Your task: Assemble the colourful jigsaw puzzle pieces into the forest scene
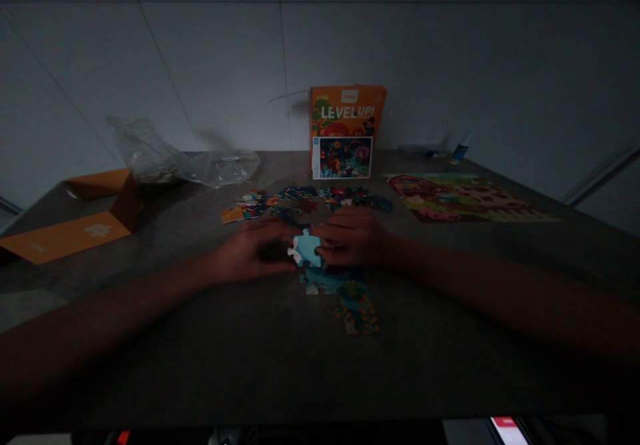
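A light-blue jigsaw puzzle piece (pixel 309 250) with a white patch at its left side is held just above the partly joined puzzle. My right hand (pixel 356 237) pinches its right edge between thumb and fingers. My left hand (pixel 253 250) is curved, its index finger and thumb at the upper and lower left corners of the same piece. Below the hands lies the joined puzzle section (pixel 323 281), blue-green with a green shape and orange leaves; its upper part is hidden by my right hand.
Loose puzzle pieces (pixel 253 203) lie in heaps beyond my hands. An orange puzzle box (pixel 345 108) stands at the back with a picture card (pixel 343 158) against it. A finished puzzle (pixel 470 198), an open orange box (pixel 70 237), a clear plastic bag (pixel 220 167) and a small blue bottle (pixel 461 150) surround them.
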`<state>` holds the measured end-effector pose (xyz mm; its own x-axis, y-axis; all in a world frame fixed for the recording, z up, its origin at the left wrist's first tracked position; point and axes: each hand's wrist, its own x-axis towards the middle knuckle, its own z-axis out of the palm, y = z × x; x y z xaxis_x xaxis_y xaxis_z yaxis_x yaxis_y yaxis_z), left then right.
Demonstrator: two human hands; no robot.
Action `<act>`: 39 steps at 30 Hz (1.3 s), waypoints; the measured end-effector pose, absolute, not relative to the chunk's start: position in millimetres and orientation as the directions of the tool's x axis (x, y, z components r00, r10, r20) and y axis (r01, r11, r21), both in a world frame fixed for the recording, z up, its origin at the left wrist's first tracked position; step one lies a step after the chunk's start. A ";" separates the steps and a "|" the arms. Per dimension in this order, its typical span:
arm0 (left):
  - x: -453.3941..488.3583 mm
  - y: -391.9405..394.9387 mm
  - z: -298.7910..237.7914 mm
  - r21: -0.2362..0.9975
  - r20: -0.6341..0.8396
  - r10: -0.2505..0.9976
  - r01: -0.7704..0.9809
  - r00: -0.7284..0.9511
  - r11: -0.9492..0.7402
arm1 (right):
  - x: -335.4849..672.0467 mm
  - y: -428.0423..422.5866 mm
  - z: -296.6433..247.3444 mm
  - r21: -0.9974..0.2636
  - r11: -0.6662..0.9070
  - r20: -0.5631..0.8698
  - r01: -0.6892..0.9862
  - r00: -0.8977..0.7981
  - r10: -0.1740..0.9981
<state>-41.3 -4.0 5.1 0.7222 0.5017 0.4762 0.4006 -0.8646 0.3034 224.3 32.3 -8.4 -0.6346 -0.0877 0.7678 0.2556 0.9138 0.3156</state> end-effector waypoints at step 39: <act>-18.7 -60.2 21.6 0.050 0.361 0.175 0.169 0.916 -0.984 | 230.6 31.9 -9.3 -0.113 0.985 0.617 0.133 -0.767 0.175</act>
<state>-18.7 -60.2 21.6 0.9160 0.1755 0.3607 0.1688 -0.9844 0.0502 230.6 31.9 -9.3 -0.7675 0.1747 0.6168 0.1332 0.9846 -0.1133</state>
